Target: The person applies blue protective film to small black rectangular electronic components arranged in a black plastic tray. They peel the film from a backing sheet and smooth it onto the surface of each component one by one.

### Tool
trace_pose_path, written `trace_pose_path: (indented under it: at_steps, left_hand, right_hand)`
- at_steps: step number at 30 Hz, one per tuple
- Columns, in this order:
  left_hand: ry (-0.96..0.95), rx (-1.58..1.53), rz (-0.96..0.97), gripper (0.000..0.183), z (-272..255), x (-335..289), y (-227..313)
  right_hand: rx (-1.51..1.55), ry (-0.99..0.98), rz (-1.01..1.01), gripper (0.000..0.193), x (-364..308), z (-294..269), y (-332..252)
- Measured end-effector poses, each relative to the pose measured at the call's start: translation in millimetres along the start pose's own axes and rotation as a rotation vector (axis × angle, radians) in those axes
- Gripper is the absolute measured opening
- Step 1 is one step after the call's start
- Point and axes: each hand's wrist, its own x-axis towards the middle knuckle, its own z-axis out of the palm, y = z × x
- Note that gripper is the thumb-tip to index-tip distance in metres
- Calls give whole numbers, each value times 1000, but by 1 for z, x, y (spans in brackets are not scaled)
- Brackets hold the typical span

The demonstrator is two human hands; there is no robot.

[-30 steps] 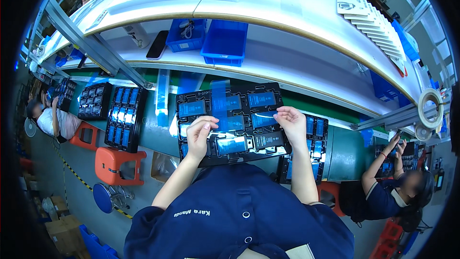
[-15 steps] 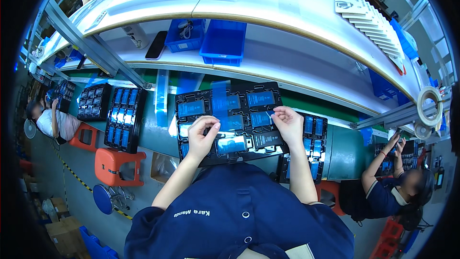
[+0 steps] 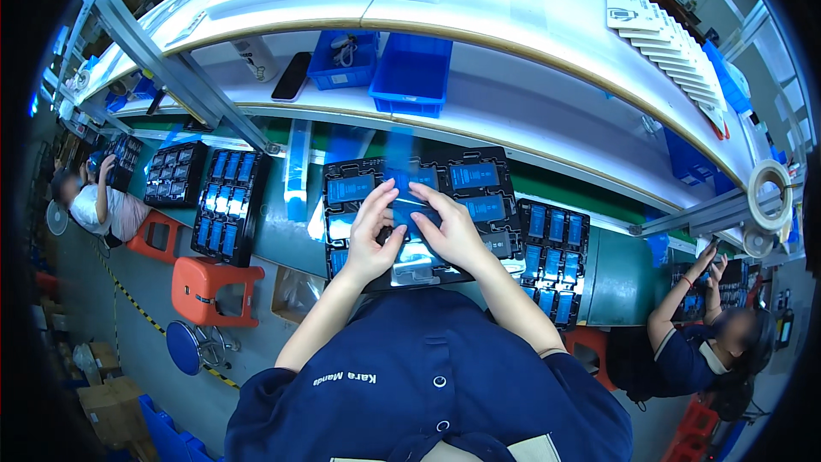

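Observation:
A black tray (image 3: 340,167) lies on the bench before me, its pockets filled with flat blue batteries (image 3: 473,175). From the tray's far edge a translucent blue film strip (image 3: 399,147) reaches up and down to my fingers. My left hand (image 3: 372,235) bends its fingers at the film over the tray's middle. Facing it, my right hand (image 3: 449,227) curls in from the right, fingertips close to those of the left. Between them show a dark blue patch and a thin pale line; what the right fingers grip is partly hidden.
Other battery trays stand at left (image 3: 227,205) and right (image 3: 554,261). A shelf holds blue bins (image 3: 410,77), a phone (image 3: 292,77) and stacked white booklets (image 3: 667,51). Tape rolls (image 3: 770,197) hang at right. A co-worker (image 3: 718,334) sits right; another (image 3: 107,205) sits left.
My right hand has moved left from the tray's right side to the middle, beside my left hand. The left has moved slightly up and right. The view has shifted a little.

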Motion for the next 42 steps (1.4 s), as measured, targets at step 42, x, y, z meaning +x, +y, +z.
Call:
trace_pose_path:
  at_steps: [42]
  left_hand:
    - [123,-31,-79,48,-9,0,-9]
  right_hand:
    - [214,312,549,22,-87,-93,19]
